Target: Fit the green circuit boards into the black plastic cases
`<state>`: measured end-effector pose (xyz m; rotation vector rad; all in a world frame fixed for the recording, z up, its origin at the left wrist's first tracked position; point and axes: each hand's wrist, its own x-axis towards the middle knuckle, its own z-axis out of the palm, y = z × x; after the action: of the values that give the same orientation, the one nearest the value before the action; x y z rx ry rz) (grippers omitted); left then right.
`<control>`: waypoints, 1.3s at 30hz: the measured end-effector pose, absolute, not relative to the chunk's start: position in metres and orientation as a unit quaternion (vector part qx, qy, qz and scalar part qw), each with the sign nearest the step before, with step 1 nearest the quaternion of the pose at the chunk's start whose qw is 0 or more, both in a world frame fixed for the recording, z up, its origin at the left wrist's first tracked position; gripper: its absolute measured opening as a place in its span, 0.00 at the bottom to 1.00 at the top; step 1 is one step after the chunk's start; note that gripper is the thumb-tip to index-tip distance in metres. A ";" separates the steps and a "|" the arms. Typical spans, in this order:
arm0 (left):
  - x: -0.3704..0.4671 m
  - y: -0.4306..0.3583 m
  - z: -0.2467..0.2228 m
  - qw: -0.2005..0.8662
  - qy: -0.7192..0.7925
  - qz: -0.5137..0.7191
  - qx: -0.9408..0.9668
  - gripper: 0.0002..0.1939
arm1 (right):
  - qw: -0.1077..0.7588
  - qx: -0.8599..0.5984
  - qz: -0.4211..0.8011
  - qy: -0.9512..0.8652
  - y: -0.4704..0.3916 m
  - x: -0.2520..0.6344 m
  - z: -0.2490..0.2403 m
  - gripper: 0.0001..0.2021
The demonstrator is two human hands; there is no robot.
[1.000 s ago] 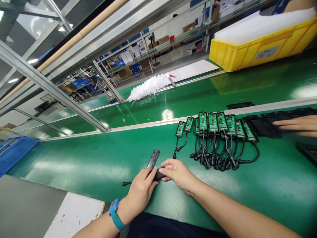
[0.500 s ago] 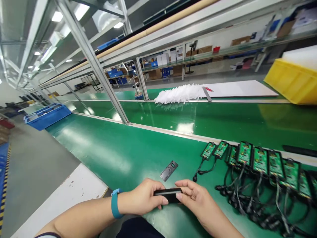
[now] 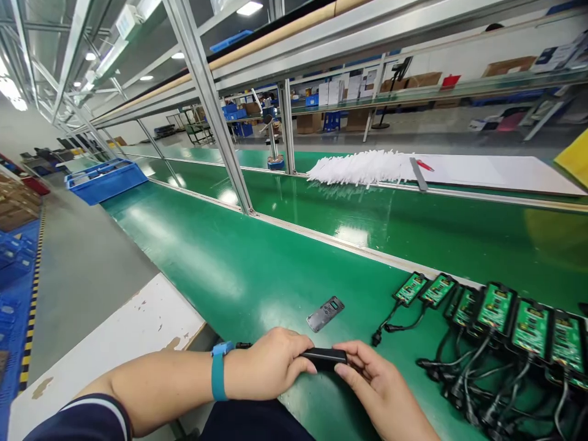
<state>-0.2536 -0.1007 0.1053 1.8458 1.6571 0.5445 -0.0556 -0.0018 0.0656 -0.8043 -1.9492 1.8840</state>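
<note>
A small black case (image 3: 324, 359) is held between both hands above the near edge of the green bench. My left hand (image 3: 280, 362) wraps round its left end, and a black connector (image 3: 244, 345) shows beside the wrist with the teal band. My right hand (image 3: 367, 380) pinches the case's right end between thumb and fingers. Just beyond the hands, a flat dark cover plate (image 3: 326, 313) lies on the bench. To the right are several open black cases with green circuit boards (image 3: 495, 307), their black cables (image 3: 475, 373) trailing toward me.
White strips (image 3: 362, 168) lie in a pile across the bench, beside a metal ruler (image 3: 418, 174) and a red pen (image 3: 425, 165) on a white board (image 3: 496, 171). A blue bin (image 3: 108, 181) stands far left. A metal post (image 3: 215, 110) rises from the bench divider.
The view has shifted, and the scene's far side shows differently. Both hands still hold the case; my left hand covers more of it, and a connector now shows by the left wrist.
</note>
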 end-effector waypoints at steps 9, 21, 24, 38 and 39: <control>-0.252 -0.094 0.100 0.317 0.640 0.228 0.662 0.10 | 0.186 -0.318 0.627 -0.686 -0.002 -0.059 0.059 0.13; -0.271 -0.064 0.111 0.783 0.463 0.285 0.303 0.24 | 0.383 -0.196 0.295 -0.853 -0.003 -0.052 0.066 0.22; -0.270 -0.062 0.109 0.814 0.442 0.264 0.268 0.23 | 0.397 -0.114 0.219 -0.884 -0.002 -0.051 0.069 0.20; -0.255 -0.058 0.116 0.861 0.391 0.220 0.238 0.27 | 0.399 -0.090 0.160 -0.898 0.007 -0.045 0.068 0.17; -0.255 -0.058 0.118 0.858 0.396 0.220 0.242 0.26 | 0.403 -0.092 0.157 -0.897 0.007 -0.045 0.068 0.17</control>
<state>-0.2547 -0.0577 0.1182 0.5087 0.8320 0.4611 -0.0454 0.0073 0.0679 -0.2318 -2.2661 0.3972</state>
